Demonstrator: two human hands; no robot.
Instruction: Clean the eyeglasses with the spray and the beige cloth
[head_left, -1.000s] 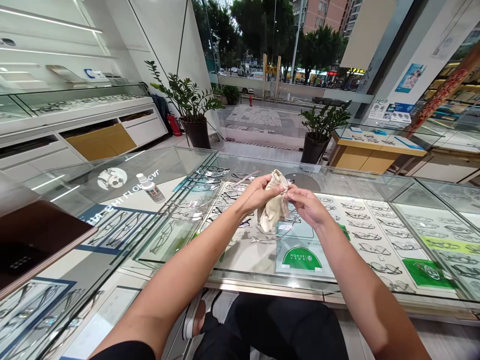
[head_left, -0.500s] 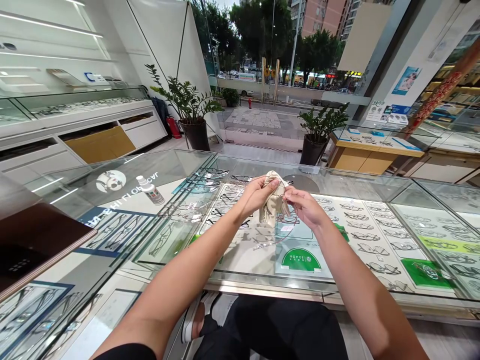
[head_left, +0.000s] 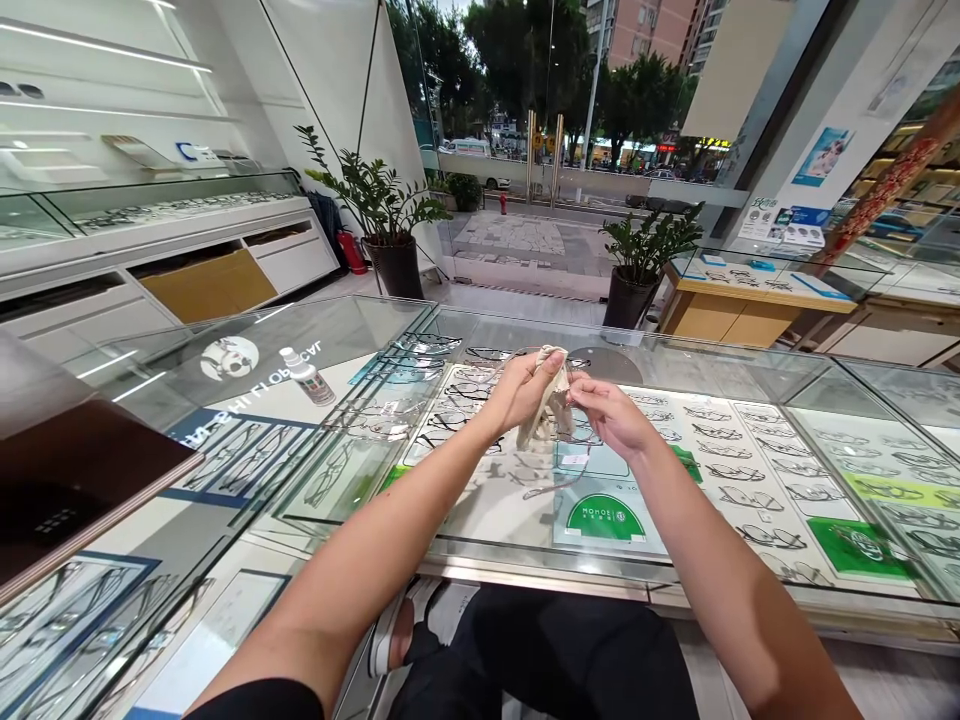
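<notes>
My left hand (head_left: 523, 388) is closed on a cream cleaning cloth (head_left: 556, 395), thumb on top, the cloth hanging below the fingers. My right hand (head_left: 609, 408) pinches a thin-rimmed pair of eyeglasses (head_left: 581, 430) right beside the cloth. Much of the eyeglasses is hidden by the cloth and fingers. Both hands are together above the glass display counter (head_left: 480, 560). A white spray bottle (head_left: 309, 378) stands on the glass to the left.
Rows of spectacle frames (head_left: 724, 450) lie under the glass, near a green sign (head_left: 606, 517). At the left edge is a dark brown panel (head_left: 82, 490). Potted plants (head_left: 397, 262) stand beyond the counter, with another case (head_left: 750, 305) at right.
The cloth has shifted and folded more narrowly under my left hand, whose grip has turned slightly. My right hand keeps its pinch almost in place. The view has moved a little.
</notes>
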